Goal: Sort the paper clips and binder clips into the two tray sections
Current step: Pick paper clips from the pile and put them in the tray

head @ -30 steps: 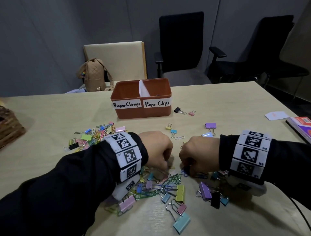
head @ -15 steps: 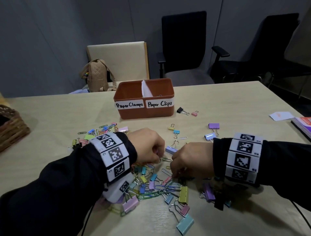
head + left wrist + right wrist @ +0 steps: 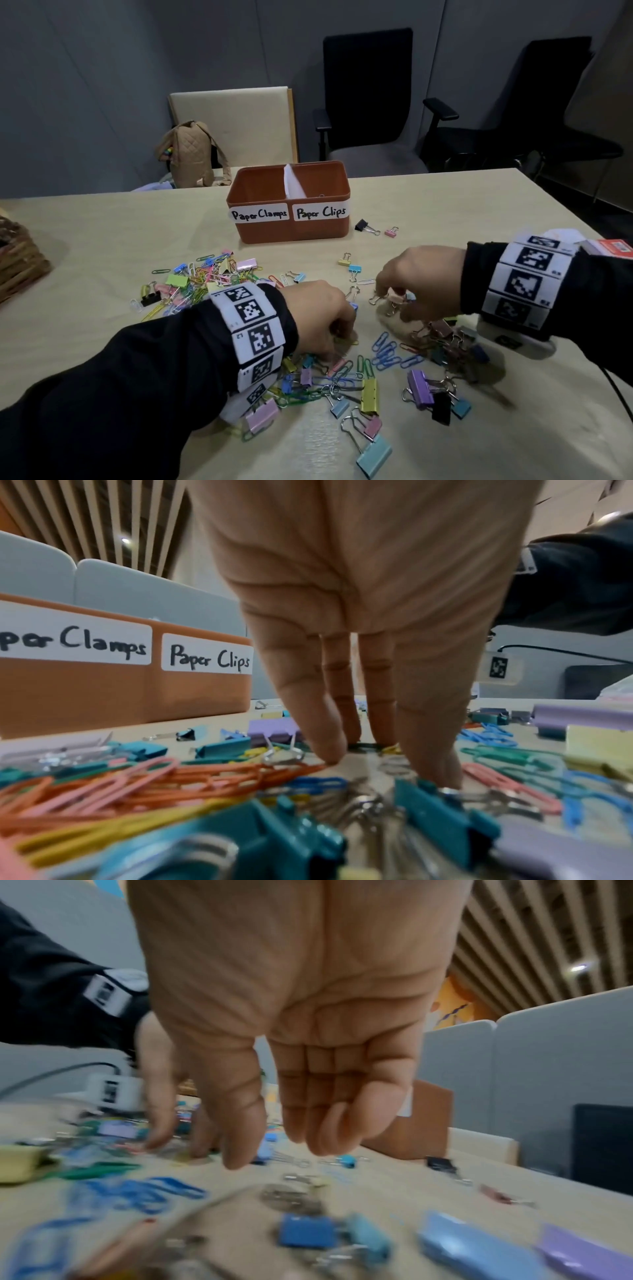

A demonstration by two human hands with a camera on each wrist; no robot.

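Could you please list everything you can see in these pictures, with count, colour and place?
tray: one, orange-brown, two sections labelled Paper Clamps and Paper Clips, far middle of table.
divider: one, white, between the sections.
binder clips: many, mixed colours, scattered near the hands and by the tray.
paper clips: many, mixed colours, in piles among the binder clips.
table: one, light wood.
basket: one, woven brown, left edge.
backpack: one, tan, on the beige chair.
office chairs: two, black, behind the table.
book: one, red, right edge.
left hand: fingertips down in the clip pile.
right hand: holding metal-handled binder clips; blurred.
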